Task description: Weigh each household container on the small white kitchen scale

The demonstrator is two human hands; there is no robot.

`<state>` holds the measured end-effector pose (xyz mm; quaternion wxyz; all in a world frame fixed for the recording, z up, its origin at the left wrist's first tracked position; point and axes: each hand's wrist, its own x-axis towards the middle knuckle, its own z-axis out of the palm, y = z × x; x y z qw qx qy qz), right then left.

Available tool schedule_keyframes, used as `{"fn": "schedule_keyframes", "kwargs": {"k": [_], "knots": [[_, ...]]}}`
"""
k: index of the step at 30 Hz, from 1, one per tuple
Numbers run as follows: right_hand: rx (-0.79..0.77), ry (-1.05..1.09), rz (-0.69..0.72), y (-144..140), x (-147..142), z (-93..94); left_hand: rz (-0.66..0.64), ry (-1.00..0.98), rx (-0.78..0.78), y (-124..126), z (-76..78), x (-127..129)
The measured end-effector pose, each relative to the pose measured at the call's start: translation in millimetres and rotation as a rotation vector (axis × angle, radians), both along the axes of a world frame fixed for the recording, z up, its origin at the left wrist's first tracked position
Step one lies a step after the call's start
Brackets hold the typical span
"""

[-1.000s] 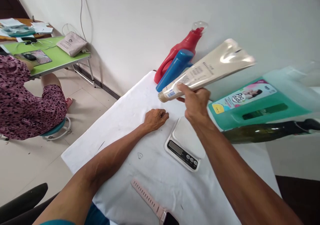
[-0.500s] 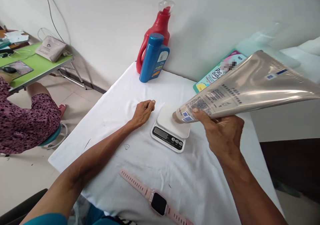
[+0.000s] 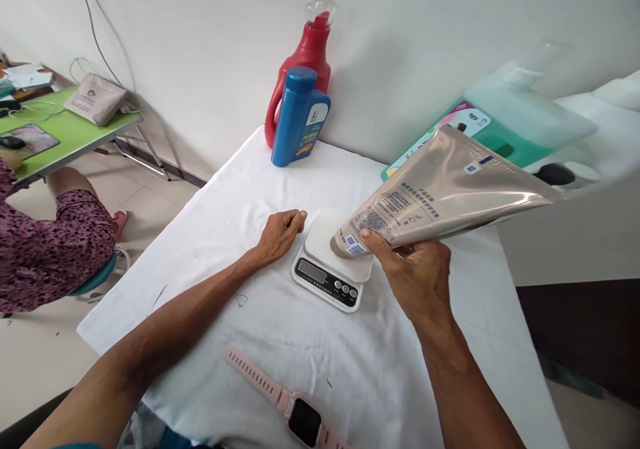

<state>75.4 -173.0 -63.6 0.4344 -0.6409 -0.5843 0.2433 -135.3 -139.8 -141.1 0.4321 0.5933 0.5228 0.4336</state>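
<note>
Tube (image 3: pixel 445 192), large, champagne-coloured, printed label: held near its cap end in the right hand (image 3: pixel 417 272), fingers wrapped round it; tilted, cap end lowest and just over the white platform of the scale (image 3: pixel 330 262), crimped end raised toward the right. Whether the cap touches the platform cannot be told. Left hand (image 3: pixel 280 232): loosely curled into a fist, holding nothing, knuckles resting on the cloth just left of the scale. Scale: small, white, dark display and three buttons on its near edge, mid-table. Table (image 3: pixel 240 189): covered in a white cloth, pushed against a white wall. Blue bottle (image 3: pixel 299 116): upright at the far edge, by the wall. Red bottle (image 3: pixel 306 62): upright, clear cap, directly behind the blue one and touching it. Teal jug (image 3: pixel 515 126): lying at the far right, partly behind the tube, blurred. Pink watch (image 3: pixel 290 412): lying flat at the near edge, strap stretched out. Green table (image 3: pixel 75 132): well apart at the left, bearing a beige pouch (image 3: pixel 95 99). Person in patterned clothing (image 3: pixel 45 242): seated beside it.
</note>
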Motion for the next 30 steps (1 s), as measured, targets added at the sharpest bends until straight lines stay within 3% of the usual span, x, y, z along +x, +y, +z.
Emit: {"fn": "schedule_keyframes", "kwargs": {"k": [6, 9, 11, 13, 16, 30], "knots": [[0.037, 0.189, 0.041, -11.8, 6.0, -17.9, 0.0, -0.021, -0.013, 2.1, -1.5, -1.3], [0.143, 0.412, -0.122, -25.5, 15.6, -41.5, -0.003, -0.033, -0.015, 2.9, -2.0, -1.3], [0.12, 0.522, -0.287, -34.0, 23.4, -61.5, -0.007, -0.033, -0.014, 3.1, -2.3, -1.1], [0.062, 0.517, -0.376, -40.0, 30.5, -80.4, -0.007, -0.029, -0.011, 3.2, -2.4, -0.9], [0.042, 0.42, -0.364, -43.4, 37.1, -97.7, -0.004, -0.007, -0.015, 3.0, -1.6, -0.7], [-0.009, 0.302, -0.314, -41.9, 41.2, -99.6, -0.014, -0.004, -0.035, 3.4, -0.1, 0.2]]}}
